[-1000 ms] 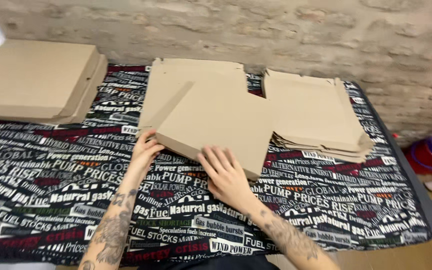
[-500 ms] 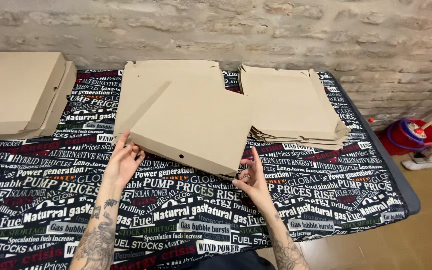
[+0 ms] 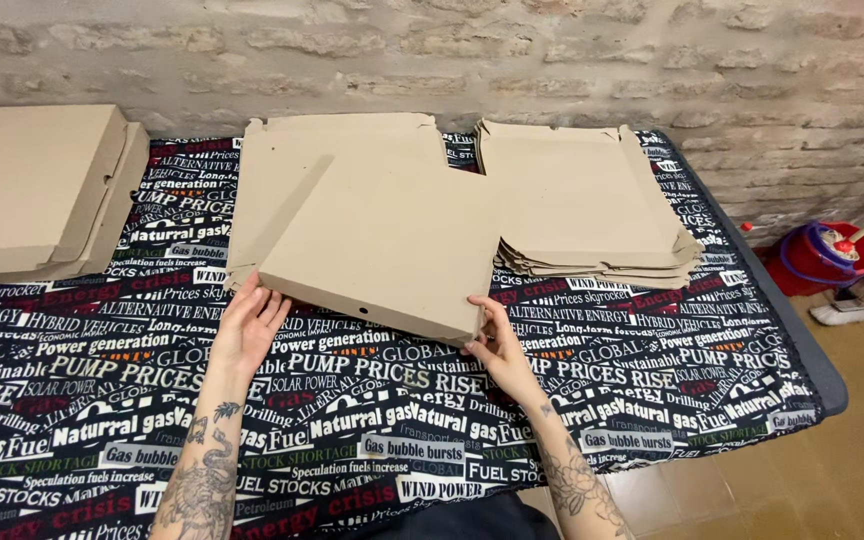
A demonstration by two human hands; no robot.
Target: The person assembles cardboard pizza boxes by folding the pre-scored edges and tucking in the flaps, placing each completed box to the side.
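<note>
A folded brown cardboard box [image 3: 392, 240], flat and square, lies askew on the table on top of an unfolded cardboard sheet [image 3: 292, 160]. My left hand [image 3: 247, 325] rests against the box's near left corner, fingers spread. At the box's near right corner my right hand [image 3: 497, 345] touches the edge with its fingertips. Both forearms are tattooed.
A stack of flat cardboard blanks [image 3: 582, 200] lies at the back right. Folded boxes [image 3: 32, 190] are piled at the left. The table wears a black cloth [image 3: 372, 420] printed with words. A brick wall runs behind. A red mop bucket [image 3: 832, 255] stands on the floor at right.
My right hand slid from the top of the box to its near right corner. The left hand stayed at the left corner. The view shifted right.
</note>
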